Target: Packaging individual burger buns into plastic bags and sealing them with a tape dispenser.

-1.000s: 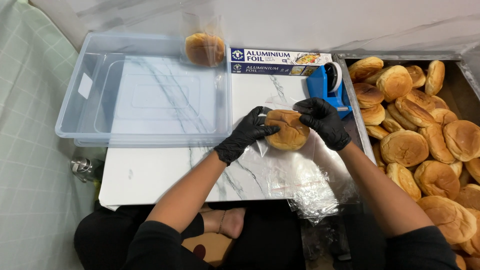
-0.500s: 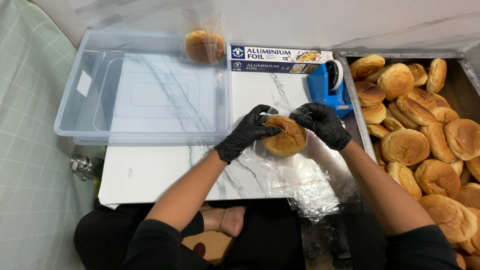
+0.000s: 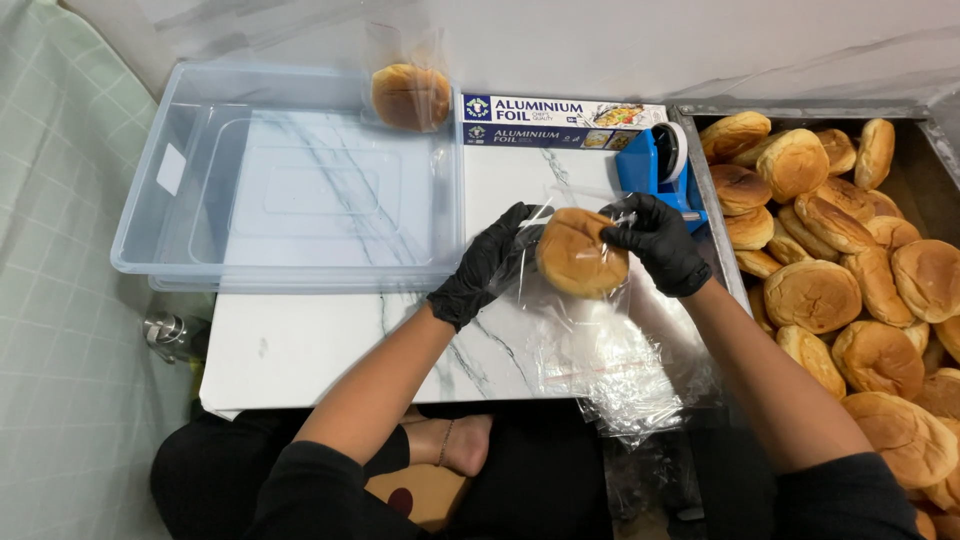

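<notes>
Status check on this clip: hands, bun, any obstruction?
Left hand and right hand both grip the bun inside its clear bag. Held above the marble board. Loose bags lie beneath; nothing blocking.

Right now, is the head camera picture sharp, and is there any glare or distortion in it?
Head view: mostly sharp and evenly lit; the bun between the left hand and right hand is crisp. Glare sits on the clear bags and the marble board. The lens bends straight edges slightly, as on the plastic tub. Shadows are soft.
</notes>
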